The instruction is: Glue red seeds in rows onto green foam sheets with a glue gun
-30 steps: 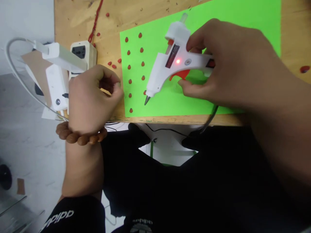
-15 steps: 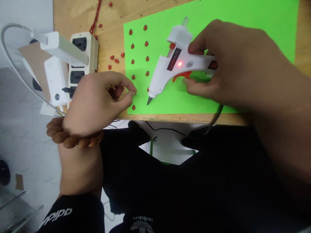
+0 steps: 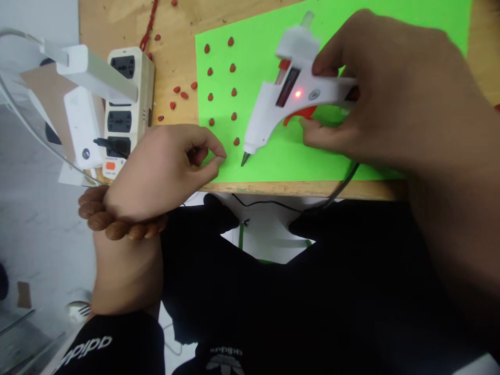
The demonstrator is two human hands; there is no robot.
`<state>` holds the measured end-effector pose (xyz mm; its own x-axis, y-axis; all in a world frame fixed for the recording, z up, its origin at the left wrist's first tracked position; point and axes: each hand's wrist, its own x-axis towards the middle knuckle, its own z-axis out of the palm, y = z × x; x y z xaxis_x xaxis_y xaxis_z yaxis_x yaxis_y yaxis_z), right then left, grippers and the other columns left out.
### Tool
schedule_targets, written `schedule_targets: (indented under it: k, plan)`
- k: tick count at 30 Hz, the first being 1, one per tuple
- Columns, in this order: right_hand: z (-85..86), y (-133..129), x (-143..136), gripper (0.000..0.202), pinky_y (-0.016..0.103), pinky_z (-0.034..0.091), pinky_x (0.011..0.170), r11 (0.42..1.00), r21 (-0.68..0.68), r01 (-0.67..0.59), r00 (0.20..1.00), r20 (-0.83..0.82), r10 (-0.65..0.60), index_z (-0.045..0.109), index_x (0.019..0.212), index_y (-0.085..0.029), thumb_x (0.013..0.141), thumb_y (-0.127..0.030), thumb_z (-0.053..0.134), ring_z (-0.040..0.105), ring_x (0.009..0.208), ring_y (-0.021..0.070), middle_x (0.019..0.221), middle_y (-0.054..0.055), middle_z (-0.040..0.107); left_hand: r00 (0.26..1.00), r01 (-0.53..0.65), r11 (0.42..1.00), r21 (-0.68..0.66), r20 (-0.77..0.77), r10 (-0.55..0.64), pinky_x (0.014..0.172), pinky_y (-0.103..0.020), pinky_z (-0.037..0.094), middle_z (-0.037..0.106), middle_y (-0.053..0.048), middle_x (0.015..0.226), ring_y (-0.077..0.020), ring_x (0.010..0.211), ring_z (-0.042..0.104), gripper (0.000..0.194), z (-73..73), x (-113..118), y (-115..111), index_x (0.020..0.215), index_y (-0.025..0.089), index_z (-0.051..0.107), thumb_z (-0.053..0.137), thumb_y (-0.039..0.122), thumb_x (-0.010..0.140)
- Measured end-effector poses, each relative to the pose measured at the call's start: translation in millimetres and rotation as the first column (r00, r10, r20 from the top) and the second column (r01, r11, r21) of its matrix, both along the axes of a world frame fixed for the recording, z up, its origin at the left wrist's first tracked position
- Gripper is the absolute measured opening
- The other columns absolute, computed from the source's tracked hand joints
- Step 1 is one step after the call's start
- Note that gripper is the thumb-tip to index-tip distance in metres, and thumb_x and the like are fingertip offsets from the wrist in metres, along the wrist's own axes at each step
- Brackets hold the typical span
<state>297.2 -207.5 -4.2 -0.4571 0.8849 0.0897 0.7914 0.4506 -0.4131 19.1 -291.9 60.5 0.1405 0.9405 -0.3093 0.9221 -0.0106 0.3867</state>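
My right hand (image 3: 375,88) is wrapped round the handle of a white hot glue gun (image 3: 269,107), a finger by its red trigger. The gun's red light glows, and its dark nozzle points down at the lower left part of a bright green sheet (image 3: 312,161). My left hand (image 3: 172,161) is in a pinch just left of the nozzle, over the sheet's edge; whatever is between thumb and forefinger is hidden or too small to name. Two columns of small red pieces (image 3: 234,92) sit on the sheet above the fingertips.
A power strip (image 3: 135,107) with a white plug-in adapter (image 3: 97,73) stands left of the sheet. Several loose red pieces (image 3: 184,95) and a red cord (image 3: 148,26) lie on the wooden table (image 3: 175,57). The gun's dark cable (image 3: 344,182) hangs over the front edge.
The glue gun has shifted slightly right and up. My left hand has moved a little right and down, its pinch still closed. The lowest red piece of the left column is now hidden.
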Motion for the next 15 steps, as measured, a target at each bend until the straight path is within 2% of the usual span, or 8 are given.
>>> schedule_targets:
  k: [3, 5, 10, 15]
  plan:
    - [3.7, -0.1, 4.4, 0.056, 0.041, 0.035, 0.067, 0.996, 0.02, 0.087, 0.988, -0.126, -0.084, 0.062, 0.125, -0.034, 0.075, -0.033, 0.089, 0.066, 0.09, 0.023, 0.122, -0.002, 0.074, 0.997, 0.051, 0.999, 0.007, 0.055, -0.052, 0.074, -0.03, 0.044, 0.064, 0.005, 0.076, -0.012, 0.065, 0.055, 0.01, -6.4, 1.0, 1.4, 0.097, 0.023, 0.081, 0.072, 0.024, 0.093]
    - [3.7, 1.7, 6.5, 0.046, 0.043, 0.035, 0.068, 0.993, 0.039, 0.115, 0.97, -0.219, -0.103, 0.058, 0.114, -0.033, 0.076, -0.03, 0.083, 0.059, 0.087, 0.0209, 0.115, -0.001, 0.071, 0.994, 0.084, 0.996, 0.008, 0.067, -0.084, 0.076, -0.03, 0.046, 0.066, 0.005, 0.077, -0.0122, 0.067, 0.057, 0.01, -11.0, 1.9, 2.3, 0.098, 0.023, 0.081, 0.073, 0.023, 0.092]
    - [3.1, 6.8, 4.6, 0.055, 0.046, 0.033, 0.072, 0.983, -0.027, 0.181, 0.937, -0.298, -0.181, 0.036, 0.094, -0.035, 0.065, -0.017, 0.08, 0.039, 0.072, 0.0189, 0.093, -0.003, 0.056, 0.992, 0.101, 0.994, -0.035, 0.083, -0.098, 0.076, -0.03, 0.048, 0.068, 0.004, 0.079, -0.0126, 0.069, 0.059, 0.008, -17.0, 6.8, 3.7, 0.095, 0.023, 0.079, 0.072, 0.022, 0.093]
    - [3.9, 7.9, 1.2, 0.053, 0.043, 0.032, 0.071, 0.984, -0.005, 0.176, 0.941, -0.294, -0.17, 0.032, 0.095, -0.032, 0.07, -0.024, 0.077, 0.042, 0.074, 0.0183, 0.09, -0.003, 0.052, 0.989, 0.115, 0.993, -0.016, 0.1, -0.113, 0.074, -0.031, 0.047, 0.069, 0.003, 0.079, -0.0129, 0.069, 0.059, 0.008, -18.9, 8.3, 5.5, 0.094, 0.022, 0.078, 0.07, 0.024, 0.095]
